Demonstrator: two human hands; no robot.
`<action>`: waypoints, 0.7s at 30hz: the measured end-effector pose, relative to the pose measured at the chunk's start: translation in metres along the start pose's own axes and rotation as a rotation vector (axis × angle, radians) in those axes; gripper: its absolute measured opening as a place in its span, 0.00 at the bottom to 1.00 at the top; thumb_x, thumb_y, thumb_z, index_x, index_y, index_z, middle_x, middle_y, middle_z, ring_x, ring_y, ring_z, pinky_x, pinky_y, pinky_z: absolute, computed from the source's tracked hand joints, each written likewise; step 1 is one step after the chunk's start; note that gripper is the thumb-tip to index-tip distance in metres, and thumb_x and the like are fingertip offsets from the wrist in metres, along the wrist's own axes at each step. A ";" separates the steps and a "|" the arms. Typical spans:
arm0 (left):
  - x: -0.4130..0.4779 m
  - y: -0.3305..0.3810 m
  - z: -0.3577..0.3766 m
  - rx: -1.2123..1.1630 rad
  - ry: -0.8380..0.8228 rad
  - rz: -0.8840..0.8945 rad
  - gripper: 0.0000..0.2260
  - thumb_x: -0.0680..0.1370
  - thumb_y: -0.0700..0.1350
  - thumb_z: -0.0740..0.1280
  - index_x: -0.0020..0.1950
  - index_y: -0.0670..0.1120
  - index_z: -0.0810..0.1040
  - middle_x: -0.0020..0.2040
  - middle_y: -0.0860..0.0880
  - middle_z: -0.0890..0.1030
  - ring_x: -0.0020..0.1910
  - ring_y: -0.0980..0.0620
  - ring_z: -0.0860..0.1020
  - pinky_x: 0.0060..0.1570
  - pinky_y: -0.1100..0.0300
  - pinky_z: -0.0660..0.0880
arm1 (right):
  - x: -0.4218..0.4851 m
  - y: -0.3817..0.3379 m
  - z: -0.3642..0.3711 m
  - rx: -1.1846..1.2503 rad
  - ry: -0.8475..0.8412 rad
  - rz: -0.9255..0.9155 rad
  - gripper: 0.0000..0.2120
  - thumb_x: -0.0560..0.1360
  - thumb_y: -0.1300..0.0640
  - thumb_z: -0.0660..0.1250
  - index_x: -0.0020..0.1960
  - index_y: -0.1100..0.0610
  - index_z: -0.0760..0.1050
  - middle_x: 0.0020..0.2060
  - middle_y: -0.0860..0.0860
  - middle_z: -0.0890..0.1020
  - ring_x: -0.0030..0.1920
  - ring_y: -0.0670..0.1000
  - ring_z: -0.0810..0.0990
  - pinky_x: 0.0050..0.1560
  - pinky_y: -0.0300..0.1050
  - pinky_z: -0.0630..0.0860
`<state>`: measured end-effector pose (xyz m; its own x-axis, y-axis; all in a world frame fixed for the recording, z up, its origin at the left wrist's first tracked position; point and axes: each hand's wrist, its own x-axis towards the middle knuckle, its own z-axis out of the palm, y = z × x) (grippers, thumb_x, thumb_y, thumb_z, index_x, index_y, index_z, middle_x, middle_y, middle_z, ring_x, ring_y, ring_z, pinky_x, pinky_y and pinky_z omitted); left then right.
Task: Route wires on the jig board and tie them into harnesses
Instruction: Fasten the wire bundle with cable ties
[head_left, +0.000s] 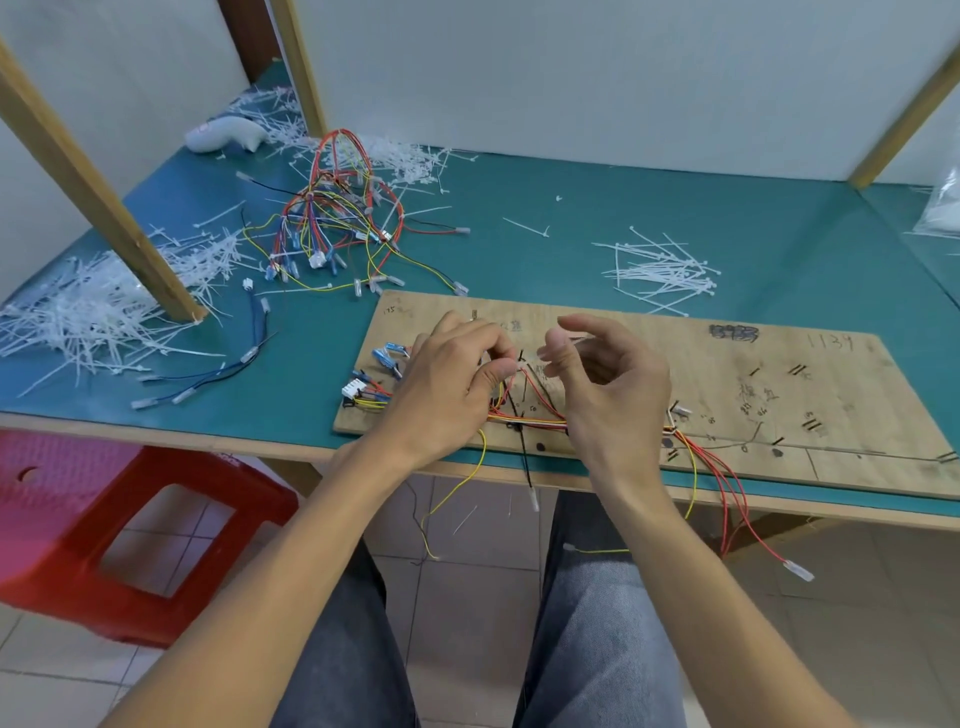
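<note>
Left hand (447, 384) pinches the wires (535, 422) over the jig board (753, 379)'s left half. The right hand (608, 384) hovers beside it, fingers half curled (holding anything? cannot tell). The bundle runs left-right along the board's near edge, at the tabletop (519, 249) lip, ends dangling. Open green beyond the board, then cable ties (660, 273).

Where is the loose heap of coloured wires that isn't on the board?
In the head view, the heap of coloured wires lies on the green table, behind and left of the jig board, with white cable ties strewn around it.
</note>
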<state>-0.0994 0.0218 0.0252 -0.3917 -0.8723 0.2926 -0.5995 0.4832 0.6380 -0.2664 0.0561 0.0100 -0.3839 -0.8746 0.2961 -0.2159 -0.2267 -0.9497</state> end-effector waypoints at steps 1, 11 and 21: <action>-0.001 0.000 0.003 0.008 0.002 -0.004 0.04 0.83 0.44 0.70 0.49 0.47 0.81 0.45 0.59 0.78 0.54 0.49 0.71 0.59 0.42 0.70 | -0.002 0.002 0.002 -0.053 0.020 -0.043 0.04 0.80 0.54 0.74 0.55 0.52 0.84 0.38 0.46 0.87 0.40 0.48 0.88 0.45 0.41 0.82; -0.006 -0.027 -0.005 0.294 0.108 -0.060 0.04 0.76 0.49 0.76 0.47 0.54 0.82 0.54 0.61 0.82 0.63 0.50 0.67 0.55 0.54 0.59 | 0.003 0.027 -0.008 -0.485 0.176 -0.206 0.04 0.81 0.52 0.72 0.54 0.51 0.83 0.38 0.47 0.85 0.41 0.50 0.82 0.50 0.54 0.78; -0.006 -0.028 -0.002 0.350 0.006 -0.088 0.04 0.74 0.51 0.78 0.47 0.56 0.88 0.54 0.60 0.81 0.62 0.50 0.66 0.56 0.51 0.62 | -0.008 0.027 0.008 -0.590 0.043 -0.184 0.05 0.78 0.49 0.76 0.50 0.50 0.87 0.40 0.37 0.73 0.44 0.50 0.83 0.54 0.62 0.79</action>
<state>-0.0786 0.0129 0.0074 -0.3245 -0.9115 0.2527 -0.8336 0.4019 0.3789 -0.2616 0.0533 -0.0186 -0.3268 -0.8229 0.4648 -0.7369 -0.0861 -0.6705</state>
